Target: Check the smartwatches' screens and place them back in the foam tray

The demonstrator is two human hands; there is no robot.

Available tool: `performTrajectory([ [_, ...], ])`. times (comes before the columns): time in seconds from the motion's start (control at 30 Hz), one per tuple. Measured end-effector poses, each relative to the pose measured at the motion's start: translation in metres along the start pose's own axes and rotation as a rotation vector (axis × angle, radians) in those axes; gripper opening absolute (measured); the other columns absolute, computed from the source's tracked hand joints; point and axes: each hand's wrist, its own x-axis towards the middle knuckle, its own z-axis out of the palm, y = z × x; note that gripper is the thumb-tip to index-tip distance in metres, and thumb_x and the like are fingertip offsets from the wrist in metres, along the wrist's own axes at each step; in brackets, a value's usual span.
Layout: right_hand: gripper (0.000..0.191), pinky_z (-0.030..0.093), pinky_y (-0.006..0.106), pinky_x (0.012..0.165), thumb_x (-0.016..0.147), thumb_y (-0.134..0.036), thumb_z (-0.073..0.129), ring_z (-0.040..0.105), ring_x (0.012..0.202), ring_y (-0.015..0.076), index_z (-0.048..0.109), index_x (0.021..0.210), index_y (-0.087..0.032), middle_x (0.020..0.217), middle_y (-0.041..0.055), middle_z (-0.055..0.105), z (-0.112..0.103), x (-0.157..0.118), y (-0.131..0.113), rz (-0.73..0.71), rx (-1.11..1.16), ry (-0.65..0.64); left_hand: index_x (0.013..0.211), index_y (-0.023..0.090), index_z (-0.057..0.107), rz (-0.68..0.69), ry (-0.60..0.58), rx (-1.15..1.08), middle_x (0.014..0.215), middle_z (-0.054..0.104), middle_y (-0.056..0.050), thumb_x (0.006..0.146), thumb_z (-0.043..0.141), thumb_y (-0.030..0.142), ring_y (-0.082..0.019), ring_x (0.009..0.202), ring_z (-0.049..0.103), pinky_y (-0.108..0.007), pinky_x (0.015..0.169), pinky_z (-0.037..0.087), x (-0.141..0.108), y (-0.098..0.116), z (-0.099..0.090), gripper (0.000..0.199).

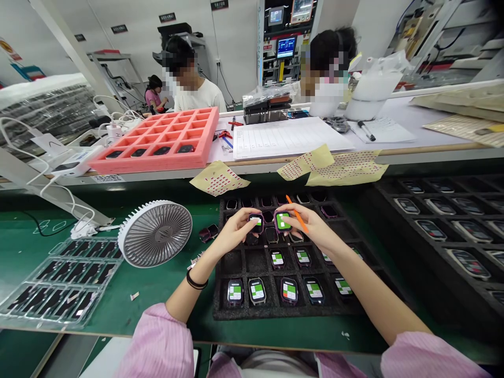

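Orange stylus, watch in right hand; left hand pinches another.

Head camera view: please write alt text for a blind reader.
The left hand holds a smartwatch, the right hand another smartwatch and an orange stick, above a black foam tray of watches with green screen labels on a green workbench.

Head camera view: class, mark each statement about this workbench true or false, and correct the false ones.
1. The left hand pinches a square watch-like device with a green screen label. True.
2. The right hand holds a slim orange stick. True.
3. The round white plastic fan sits inside the black foam tray. False: it stands on the green bench mat, beside the tray.
4. The coral-pink foam grid tray is full. False: only four dark items lie in it, along its near row.
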Motion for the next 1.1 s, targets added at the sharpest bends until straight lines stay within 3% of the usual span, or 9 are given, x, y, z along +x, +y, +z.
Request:
performTrajectory([
  [0.2, 0.033, 0.034, 0.02, 0.039, 0.075, -0.047, 0.071, 0.047, 0.048, 0.0073, 0.063, 0.091, -0.02, 0.069, -0.0023, 0.056, 0.001, 0.0, 0.001, 0.014, 0.006, 0.082, 0.116, 0.017, 0.054, -0.009, -0.011, 0.017, 0.108, 0.063, -0.008, 0.087, 0.057, 0.046, -0.009, 0.069, 0.059, -0.014, 0.041, 0.035, 0.0, -0.001, 0.0, 0.042],
  [0.4, 0.036, 0.034, 0.02, 0.038, 0.077, -0.047, 0.068, 0.057, 0.058, 0.0118, 0.062, 0.101, -0.02, 0.081, 0.0023, 0.06, 0.001, -0.002, -0.002, -0.023, 0.009, 0.001, 0.117, 0.017, 0.053, -0.002, -0.014, 0.014, 0.109, 0.062, -0.008, 0.086, 0.057, 0.045, -0.01, 0.072, 0.06, -0.015, 0.043, 0.037, 0.001, -0.002, -0.001, 0.041],
  [0.5, 0.036, 0.034, 0.02, 0.038, 0.077, -0.046, 0.069, 0.056, 0.056, 0.0105, 0.061, 0.101, -0.02, 0.082, 0.0016, 0.06, 0.003, -0.003, -0.004, -0.024, -0.01, 0.011, 0.122, 0.019, 0.05, 0.032, -0.035, 0.055, 0.115, 0.061, -0.009, 0.082, 0.066, 0.037, -0.014, 0.082, 0.063, -0.017, 0.052, 0.044, -0.004, 0.001, 0.0, 0.046],
  [0.6, 0.036, 0.035, 0.021, 0.039, 0.081, -0.049, 0.063, 0.052, 0.051, 0.0086, 0.062, 0.102, -0.02, 0.076, -0.0004, 0.056, 0.007, -0.005, -0.006, -0.028, -0.033, 0.017, 0.129, 0.022, 0.045, 0.131, -0.047, 0.166, 0.122, 0.058, -0.01, 0.08, 0.069, 0.028, -0.016, 0.09, 0.063, -0.021, 0.065, 0.05, -0.012, 0.008, 0.005, 0.055],
  [0.7, 0.038, 0.037, 0.023, 0.041, 0.086, -0.05, 0.056, 0.046, 0.047, 0.0074, 0.062, 0.108, -0.02, 0.074, -0.0008, 0.056, 0.014, -0.01, -0.005, -0.03, -0.075, -0.018, 0.125, 0.022, 0.05, 0.289, 0.005, 0.377, 0.122, 0.058, -0.011, 0.082, 0.067, 0.027, -0.021, 0.101, 0.061, -0.03, 0.077, 0.053, -0.017, 0.012, 0.013, 0.047],
  [0.83, 0.04, 0.041, 0.025, 0.045, 0.088, -0.046, 0.055, 0.044, 0.047, 0.0067, 0.059, 0.121, -0.023, 0.097, 0.0044, 0.063, 0.024, -0.019, -0.001, -0.034, -0.159, -0.035, 0.118, 0.02, 0.056, 0.475, 0.089, 0.71, 0.119, 0.058, -0.012, 0.078, 0.07, 0.023, -0.028, 0.114, 0.054, -0.044, 0.097, 0.047, -0.016, 0.005, 0.021, 0.042],
  [0.97, 0.048, 0.052, 0.03, 0.063, 0.082, -0.039, 0.065, 0.059, 0.071, 0.0155, 0.057, 0.127, -0.026, 0.105, 0.0062, 0.064, 0.028, -0.022, -0.001, -0.041, -0.193, -0.042, 0.119, 0.02, 0.055, 0.551, 0.12, 0.807, 0.119, 0.059, -0.012, 0.078, 0.067, 0.017, -0.026, 0.11, 0.057, -0.043, 0.093, 0.049, -0.015, -0.001, 0.02, 0.043],
  [1.1, 0.047, 0.054, 0.035, 0.079, 0.075, -0.036, 0.073, 0.064, 0.089, 0.0195, 0.063, 0.119, -0.025, 0.104, 0.0057, 0.068, 0.023, -0.017, -0.008, -0.015, -0.015, -0.161, 0.117, 0.021, 0.058, 0.689, 0.161, 0.708, 0.114, 0.062, -0.01, 0.077, 0.071, 0.025, -0.025, 0.106, 0.059, -0.042, 0.09, 0.05, -0.016, 0.004, 0.016, 0.043],
])
